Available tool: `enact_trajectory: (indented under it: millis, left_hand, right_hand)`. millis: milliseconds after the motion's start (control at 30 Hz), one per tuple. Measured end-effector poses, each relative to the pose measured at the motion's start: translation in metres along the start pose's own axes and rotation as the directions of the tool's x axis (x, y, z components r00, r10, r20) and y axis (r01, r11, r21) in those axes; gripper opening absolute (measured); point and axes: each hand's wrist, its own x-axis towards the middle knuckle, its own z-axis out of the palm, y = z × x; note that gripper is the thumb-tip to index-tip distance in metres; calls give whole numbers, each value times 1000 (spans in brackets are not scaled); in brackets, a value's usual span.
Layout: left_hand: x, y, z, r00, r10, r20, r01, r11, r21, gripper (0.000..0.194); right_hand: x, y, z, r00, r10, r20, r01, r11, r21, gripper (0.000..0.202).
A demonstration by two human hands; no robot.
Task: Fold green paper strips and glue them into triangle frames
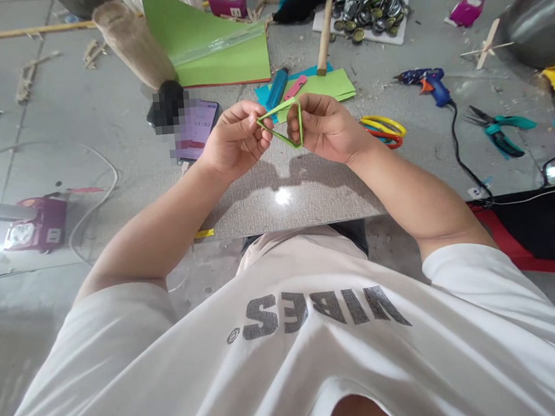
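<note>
A thin green strip [282, 108], bent into a roughly triangular loop, is held up between my two hands above the table. My left hand [240, 140] pinches its pointed left corner between thumb and fingers. On the loop's right side, the curled fingers of my right hand [326, 128] grip the strip. Just beyond the hands lie folded green paper [339, 86], a blue marker-like tool [277, 87] and a small pink piece [295, 87]. A phone [197, 131] rests close to my left hand.
Scissors with yellow and red handles [387, 127], a blue glue gun [429, 81] and teal pliers [501, 130] lie right. Bottle caps [367, 6], a wooden-handled tool [325, 39] and large green paper [226, 60] are behind. A purple box [40, 222] stands left.
</note>
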Motion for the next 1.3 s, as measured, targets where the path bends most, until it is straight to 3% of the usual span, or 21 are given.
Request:
enact_trajectory:
  millis: [100, 300, 467, 600, 733, 833, 967, 1067, 1200, 1300]
  left_hand:
    - [0, 2, 2, 1000, 8, 20, -8, 1000, 2, 23]
    - [2, 4, 7, 997, 33, 77, -20, 987, -156, 10]
    - [0, 5, 10, 999, 13, 31, -12, 999, -30, 18]
    - [1, 1, 12, 999, 43, 28, -44, 998, 49, 22]
    - [6, -7, 11, 990, 87, 107, -105, 979, 176, 36]
    - [4, -5, 12, 982, 5, 189, -90, 892, 443, 39]
    - [-7, 13, 23, 980, -140, 141, -19, 641, 768, 32]
    - [-15, 23, 34, 978, -182, 104, 4, 512, 859, 28]
    - [-20, 24, 42, 980, -189, 63, 28, 444, 896, 18]
    - [-22, 22, 43, 977, -207, 40, 45, 390, 920, 30]
  right_hand:
    - [1, -3, -3, 999, -22, -33, 20, 998, -67, 58]
    - [3, -8, -19, 992, -113, -53, 95, 959, -266, 70]
    - [4, -5, -29, 995, -102, 4, 97, 938, -333, 73]
    - [10, 4, -31, 992, -72, 100, 100, 948, -304, 61]
    - [19, 17, -34, 996, -88, -12, 79, 936, -344, 47]
    - [23, 21, -35, 989, -47, -137, -7, 931, -365, 33]
    - [25, 19, -34, 972, 43, -230, -136, 903, -408, 32]
    - [27, 18, -37, 956, 18, -292, -170, 846, -505, 35]
    - [31, 28, -49, 933, -53, -357, -198, 751, -629, 42]
    - [35, 40, -57, 940, -87, -329, -174, 710, -683, 40]
